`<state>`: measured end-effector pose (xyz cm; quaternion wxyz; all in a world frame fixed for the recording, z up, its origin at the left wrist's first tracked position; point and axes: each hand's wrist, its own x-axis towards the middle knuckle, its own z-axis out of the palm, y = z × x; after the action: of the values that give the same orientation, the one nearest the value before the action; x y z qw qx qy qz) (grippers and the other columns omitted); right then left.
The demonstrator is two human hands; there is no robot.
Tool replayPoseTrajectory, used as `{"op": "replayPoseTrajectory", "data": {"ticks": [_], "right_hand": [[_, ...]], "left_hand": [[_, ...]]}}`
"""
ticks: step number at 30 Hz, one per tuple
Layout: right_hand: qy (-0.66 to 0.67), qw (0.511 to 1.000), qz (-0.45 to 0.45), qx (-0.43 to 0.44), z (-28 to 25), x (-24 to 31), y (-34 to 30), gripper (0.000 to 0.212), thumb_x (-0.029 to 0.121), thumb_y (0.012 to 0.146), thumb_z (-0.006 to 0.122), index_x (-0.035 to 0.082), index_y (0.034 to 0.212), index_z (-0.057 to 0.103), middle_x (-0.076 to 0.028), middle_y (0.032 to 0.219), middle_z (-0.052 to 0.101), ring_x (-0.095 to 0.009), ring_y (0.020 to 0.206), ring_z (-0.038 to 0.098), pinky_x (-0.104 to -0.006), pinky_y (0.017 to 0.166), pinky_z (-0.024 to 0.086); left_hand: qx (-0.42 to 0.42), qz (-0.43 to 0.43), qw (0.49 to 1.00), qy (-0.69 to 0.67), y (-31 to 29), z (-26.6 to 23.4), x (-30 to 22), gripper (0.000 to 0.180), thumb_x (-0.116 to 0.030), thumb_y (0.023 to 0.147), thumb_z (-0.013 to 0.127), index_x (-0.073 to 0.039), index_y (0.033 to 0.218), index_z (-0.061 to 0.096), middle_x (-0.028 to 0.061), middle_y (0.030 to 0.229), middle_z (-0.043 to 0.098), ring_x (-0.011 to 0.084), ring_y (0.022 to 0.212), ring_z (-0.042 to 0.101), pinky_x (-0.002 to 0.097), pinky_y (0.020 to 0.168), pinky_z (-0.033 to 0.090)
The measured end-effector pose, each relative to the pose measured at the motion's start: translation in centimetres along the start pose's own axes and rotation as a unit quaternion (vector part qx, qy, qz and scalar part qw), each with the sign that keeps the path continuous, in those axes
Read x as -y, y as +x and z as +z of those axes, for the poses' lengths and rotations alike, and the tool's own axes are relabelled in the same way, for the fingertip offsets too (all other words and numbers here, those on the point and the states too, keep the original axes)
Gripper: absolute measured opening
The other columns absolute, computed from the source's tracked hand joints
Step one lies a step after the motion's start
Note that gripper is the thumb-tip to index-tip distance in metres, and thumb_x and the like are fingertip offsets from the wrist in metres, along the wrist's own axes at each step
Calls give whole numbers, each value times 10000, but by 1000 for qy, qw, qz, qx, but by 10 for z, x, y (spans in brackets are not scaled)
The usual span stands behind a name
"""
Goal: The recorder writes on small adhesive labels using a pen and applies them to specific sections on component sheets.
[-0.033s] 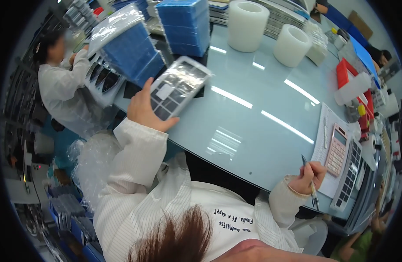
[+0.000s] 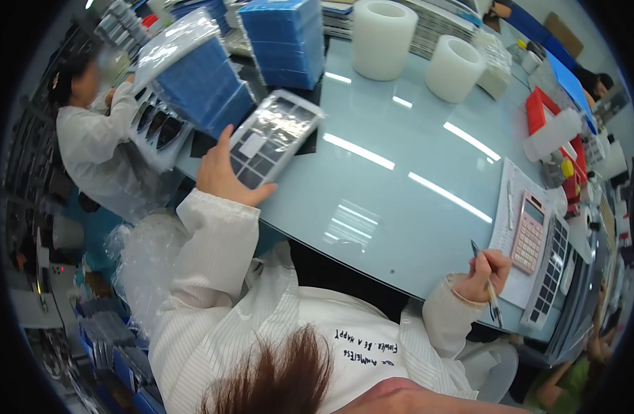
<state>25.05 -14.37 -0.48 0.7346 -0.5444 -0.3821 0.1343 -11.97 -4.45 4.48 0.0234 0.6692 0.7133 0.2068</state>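
My left hand [image 2: 226,178] grips the near-left end of a film-wrapped pack [image 2: 282,127] of dark rectangular pieces. Its fingers wrap one edge and the thumb presses the near corner. A small white label [image 2: 251,145] sits on top of the pack, and the wrap shines with glare. On the right, my right hand [image 2: 484,274] is closed round a pen [image 2: 495,308] over the table's near edge. Beside that hand lie a written sheet [image 2: 504,231], a pink calculator [image 2: 529,238] and a strip of dark squares [image 2: 552,265].
Two wrapped blue stacks [image 2: 203,86] [image 2: 281,45] stand behind the pack. White film rolls [image 2: 379,45] [image 2: 455,72] stand at the back of the glossy table [image 2: 372,200]. A red bin [image 2: 541,114] and bottles line the right side. A co-worker [image 2: 89,131] works at far left.
The whole view has shifted slightly, so everything sits a little farther left. Both hands keep their hold on the pack and the pen.
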Motion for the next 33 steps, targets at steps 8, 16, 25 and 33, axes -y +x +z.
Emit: {"op": "replayPoseTrajectory", "data": {"ticks": [8, 16, 25, 33], "right_hand": [[-89, 989, 53, 109, 7, -9, -4, 140, 27, 782, 668, 22, 904, 601, 4, 752, 559, -57, 667, 488, -189, 595, 381], [-243, 953, -73, 167, 12, -8, 2, 227, 8, 719, 738, 49, 933, 672, -34, 737, 587, -76, 551, 472, -216, 496, 383], [-305, 898, -155, 278, -28, 11, 22, 402, -152, 706, 536, 37, 1043, 647, -107, 792, 621, -218, 690, 631, -258, 616, 502], [-160, 957, 52, 234, -56, 22, 59, 333, -63, 805, 558, 6, 1130, 582, -87, 1004, 600, -166, 910, 605, -281, 777, 488]], "left_hand": [[48, -99, 994, -5, 28, 12, -2, 1036, -320, 536, 870, -71, 1376, 318, 195, 1264, 485, 341, 1195, 447, 423, 1011, 379], [7, -98, 993, 71, 42, 34, 19, 881, -334, 597, 862, -105, 1324, 420, 163, 1317, 469, 344, 1207, 458, 426, 1032, 368], [-76, 92, 973, 195, 22, 49, 36, 731, -352, 706, 778, -130, 1334, 479, 168, 1442, 347, 356, 1323, 319, 462, 1069, 310], [-49, 120, 988, 78, 22, 52, 37, 639, -70, 716, 736, -129, 1307, 502, 130, 1378, 439, 344, 1255, 414, 439, 1037, 361]]}}
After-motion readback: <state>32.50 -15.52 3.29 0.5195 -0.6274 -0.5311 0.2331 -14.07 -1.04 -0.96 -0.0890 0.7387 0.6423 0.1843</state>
